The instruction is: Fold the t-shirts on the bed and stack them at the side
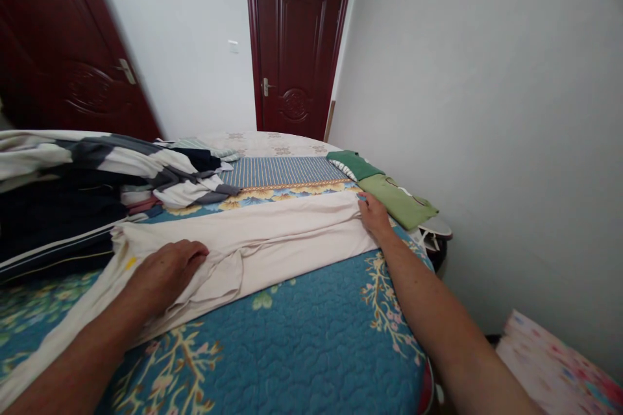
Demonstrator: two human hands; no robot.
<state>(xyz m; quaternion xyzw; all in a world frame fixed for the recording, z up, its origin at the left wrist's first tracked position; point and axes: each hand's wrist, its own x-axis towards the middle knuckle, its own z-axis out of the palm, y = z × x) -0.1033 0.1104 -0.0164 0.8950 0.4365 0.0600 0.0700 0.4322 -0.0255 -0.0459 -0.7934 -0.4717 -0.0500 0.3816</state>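
A long cream-coloured garment [302,227] lies folded lengthwise across the quilted cover, with a loose folded flap near its middle and a small yellow mark at its left part. My left hand [170,269] rests on the left part of the garment, fingers curled together on the cloth; what the fingertips grip is partly hidden. At the far right end, my right hand [372,213] is closed on the garment's edge, thumb and fingers pinching the cloth. Part of the garment trails under my left forearm toward the lower left corner.
A heap of striped and dark clothes [97,175] lies on the left. Folded green shirts [394,200] sit along the right edge. The blue floral quilted cover [302,337] spreads beneath everything. A white wall [477,110] stands close on the right, with dark red doors [299,32] behind.
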